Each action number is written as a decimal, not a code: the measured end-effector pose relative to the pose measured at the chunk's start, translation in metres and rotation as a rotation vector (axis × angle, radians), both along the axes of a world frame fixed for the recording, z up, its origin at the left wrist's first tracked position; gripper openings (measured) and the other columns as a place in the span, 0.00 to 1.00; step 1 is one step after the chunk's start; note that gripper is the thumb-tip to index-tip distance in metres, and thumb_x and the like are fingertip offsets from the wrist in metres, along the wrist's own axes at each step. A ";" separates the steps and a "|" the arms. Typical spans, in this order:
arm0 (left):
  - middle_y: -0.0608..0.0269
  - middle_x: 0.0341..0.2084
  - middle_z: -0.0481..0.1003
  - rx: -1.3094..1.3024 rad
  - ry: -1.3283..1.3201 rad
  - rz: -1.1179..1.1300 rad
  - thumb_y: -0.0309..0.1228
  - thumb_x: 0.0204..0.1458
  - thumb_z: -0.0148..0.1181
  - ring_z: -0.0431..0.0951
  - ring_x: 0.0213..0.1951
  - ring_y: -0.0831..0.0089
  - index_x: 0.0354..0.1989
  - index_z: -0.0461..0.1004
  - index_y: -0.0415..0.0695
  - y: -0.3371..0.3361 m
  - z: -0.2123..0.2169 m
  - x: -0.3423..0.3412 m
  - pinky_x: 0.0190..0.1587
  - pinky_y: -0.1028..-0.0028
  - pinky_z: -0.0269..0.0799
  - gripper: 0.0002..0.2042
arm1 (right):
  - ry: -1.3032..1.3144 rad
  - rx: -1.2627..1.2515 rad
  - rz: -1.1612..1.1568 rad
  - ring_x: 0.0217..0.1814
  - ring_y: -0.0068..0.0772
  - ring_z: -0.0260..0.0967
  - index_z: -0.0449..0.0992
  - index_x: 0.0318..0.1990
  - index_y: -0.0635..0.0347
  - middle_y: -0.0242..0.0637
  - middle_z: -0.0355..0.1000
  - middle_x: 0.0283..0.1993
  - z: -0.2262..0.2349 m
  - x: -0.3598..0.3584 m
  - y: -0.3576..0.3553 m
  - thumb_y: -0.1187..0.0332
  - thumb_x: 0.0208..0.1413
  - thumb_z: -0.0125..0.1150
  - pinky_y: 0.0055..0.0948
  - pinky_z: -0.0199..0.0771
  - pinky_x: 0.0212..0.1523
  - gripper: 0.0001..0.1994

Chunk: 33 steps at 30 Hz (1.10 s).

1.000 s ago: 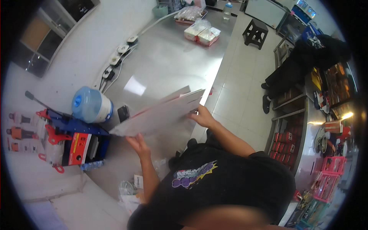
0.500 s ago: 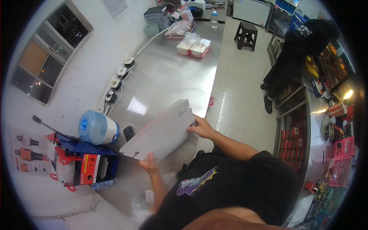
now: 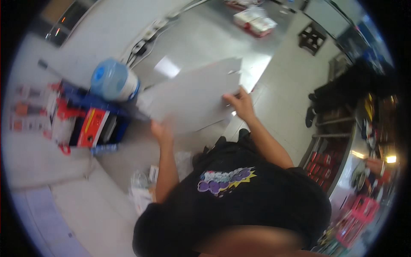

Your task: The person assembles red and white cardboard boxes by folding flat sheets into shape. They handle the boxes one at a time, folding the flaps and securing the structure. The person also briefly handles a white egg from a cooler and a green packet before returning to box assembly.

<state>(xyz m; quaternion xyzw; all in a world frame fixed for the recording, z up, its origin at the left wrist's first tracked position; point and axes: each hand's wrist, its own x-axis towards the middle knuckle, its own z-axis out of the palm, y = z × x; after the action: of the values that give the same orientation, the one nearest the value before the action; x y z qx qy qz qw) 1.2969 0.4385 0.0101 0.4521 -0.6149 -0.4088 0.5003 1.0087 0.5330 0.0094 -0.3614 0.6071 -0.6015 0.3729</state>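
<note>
A flat, pale grey cardboard sheet [image 3: 195,94] with notches at its corner lies tilted between my two hands, over the metal table. My left hand [image 3: 162,132] grips its near edge at the left; motion blurs the fingertips a little. At the right end, my right hand [image 3: 240,103] pinches the edge between thumb and fingers. A large blue water bottle [image 3: 112,80] stands close to the sheet's left corner.
Left of the table is a red and blue heat press machine [image 3: 92,126]. Wall plugs [image 3: 139,47] with cables line the back edge. Farther along sit wrapped white packages [image 3: 255,22]. A black stool [image 3: 311,37] is on the floor; a person in dark clothes [image 3: 351,88] bends over the right-hand counter.
My view has swung, so the scene sits higher in it. The cardboard sheet has turned flatter, showing more of its broad face, with both hands still on it.
</note>
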 end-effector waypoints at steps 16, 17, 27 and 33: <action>0.55 0.56 0.69 0.115 0.306 -0.029 0.38 0.67 0.41 0.69 0.57 0.69 0.59 0.64 0.35 0.018 -0.008 0.013 0.61 0.69 0.61 0.20 | 0.394 -0.260 -0.266 0.45 0.24 0.71 0.73 0.48 0.67 0.34 0.71 0.40 0.002 -0.009 0.012 0.79 0.57 0.62 0.24 0.71 0.48 0.12; 0.55 0.56 0.69 0.127 0.341 -0.020 0.38 0.67 0.41 0.69 0.57 0.69 0.58 0.65 0.35 0.018 -0.007 0.012 0.61 0.69 0.61 0.20 | 0.378 -0.255 -0.267 0.45 0.24 0.71 0.73 0.47 0.67 0.33 0.71 0.40 0.006 -0.006 0.013 0.79 0.58 0.62 0.23 0.71 0.48 0.11; 0.56 0.51 0.72 0.168 0.588 0.048 0.38 0.68 0.40 0.72 0.55 0.67 0.52 0.67 0.36 0.025 -0.004 0.007 0.61 0.65 0.64 0.17 | 0.225 -0.194 -0.322 0.38 0.23 0.71 0.71 0.42 0.65 0.33 0.71 0.36 0.011 0.002 0.025 0.76 0.59 0.62 0.22 0.72 0.44 0.07; 0.67 0.39 0.72 0.155 0.445 0.173 0.39 0.68 0.43 0.71 0.43 0.79 0.43 0.70 0.40 0.027 0.000 0.003 0.48 0.75 0.67 0.15 | -0.180 -0.213 -0.196 0.46 0.27 0.70 0.65 0.46 0.63 0.38 0.70 0.44 0.011 -0.011 0.025 0.75 0.63 0.55 0.29 0.74 0.46 0.07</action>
<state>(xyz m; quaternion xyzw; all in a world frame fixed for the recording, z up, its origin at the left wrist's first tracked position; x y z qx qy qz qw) 1.3000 0.4657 0.0104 0.4388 -0.4154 -0.5002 0.6203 0.9978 0.5585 0.0204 -0.2826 0.5364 -0.7258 0.3249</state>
